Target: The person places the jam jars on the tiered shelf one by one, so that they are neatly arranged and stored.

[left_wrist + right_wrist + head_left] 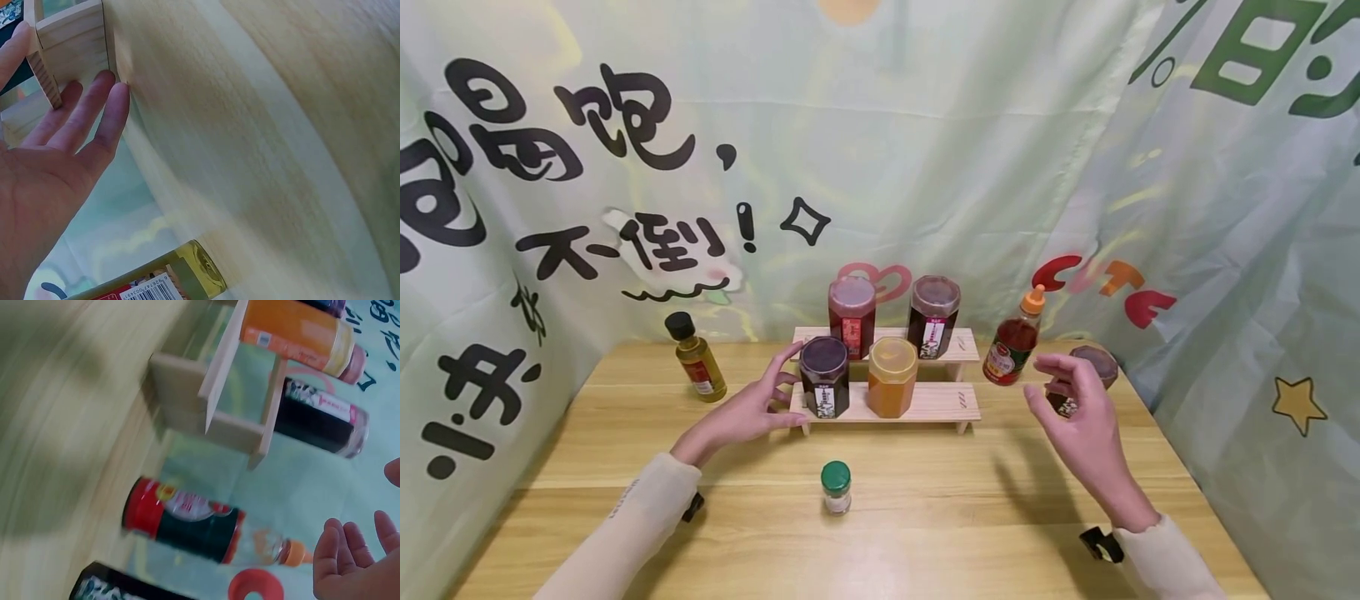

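Note:
My left hand (756,410) reaches to the left end of a two-step wooden rack (943,402), fingers spread; in the left wrist view its fingertips (103,81) lie at the rack's end piece. A dark jar (825,375) and an orange jar (892,379) stand on the lower step. Behind them, the upper step carries a red jar (852,308) and another dark jar (934,312). Above the table at right hovers my right hand (1086,417), loosely curved and holding nothing. It partly hides a dark jar (1097,363), beside a red sauce bottle (1011,350) with an orange cap.
A small green-capped shaker (837,487) stands on the wooden table (917,517) in front of the rack. At the left is an oil bottle (702,367) with a black cap. Printed cloth (985,150) hangs behind and along both sides.

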### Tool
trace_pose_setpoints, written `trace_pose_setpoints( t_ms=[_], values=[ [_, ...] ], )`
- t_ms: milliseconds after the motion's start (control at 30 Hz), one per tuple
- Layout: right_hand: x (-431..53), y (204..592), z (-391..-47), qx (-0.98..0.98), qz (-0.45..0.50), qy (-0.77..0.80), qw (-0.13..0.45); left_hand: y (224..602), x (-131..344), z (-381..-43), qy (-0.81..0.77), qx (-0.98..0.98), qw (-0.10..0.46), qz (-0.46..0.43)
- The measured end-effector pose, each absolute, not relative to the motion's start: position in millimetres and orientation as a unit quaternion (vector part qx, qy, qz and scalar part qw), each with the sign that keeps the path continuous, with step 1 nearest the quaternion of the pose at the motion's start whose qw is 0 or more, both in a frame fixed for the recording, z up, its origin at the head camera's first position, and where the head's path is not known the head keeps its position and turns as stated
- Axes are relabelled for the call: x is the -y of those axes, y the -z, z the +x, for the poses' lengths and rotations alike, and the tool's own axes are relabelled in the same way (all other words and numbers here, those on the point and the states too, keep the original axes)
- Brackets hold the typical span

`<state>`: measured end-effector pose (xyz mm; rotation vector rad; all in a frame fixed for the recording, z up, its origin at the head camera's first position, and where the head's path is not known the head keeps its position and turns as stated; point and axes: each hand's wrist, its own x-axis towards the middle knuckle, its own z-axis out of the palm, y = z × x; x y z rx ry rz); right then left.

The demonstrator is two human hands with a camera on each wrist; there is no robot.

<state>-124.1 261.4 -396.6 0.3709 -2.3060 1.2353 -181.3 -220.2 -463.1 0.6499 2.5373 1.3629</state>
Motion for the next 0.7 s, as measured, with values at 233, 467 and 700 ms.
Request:
trace_pose_setpoints(
  t_ms=[233,467,700],
  values=[
    [-289.0,399.3,-126.0,0.858,0.126,-0.427,0.257,466.7,221.2,-184.8,-0.455,-0.858,0.093,0.219],
    [-321.3,410.6,-136.5,0.859,0.159,-0.4,0.278,465.2,220.0,-184.7,-0.457,-0.857,0.095,0.221],
    [-349.6,418.6,-146.3,0.883,0.118,-0.376,0.255,462.7,220.2,-181.2,-0.465,-0.852,0.096,0.219]
  ],
)
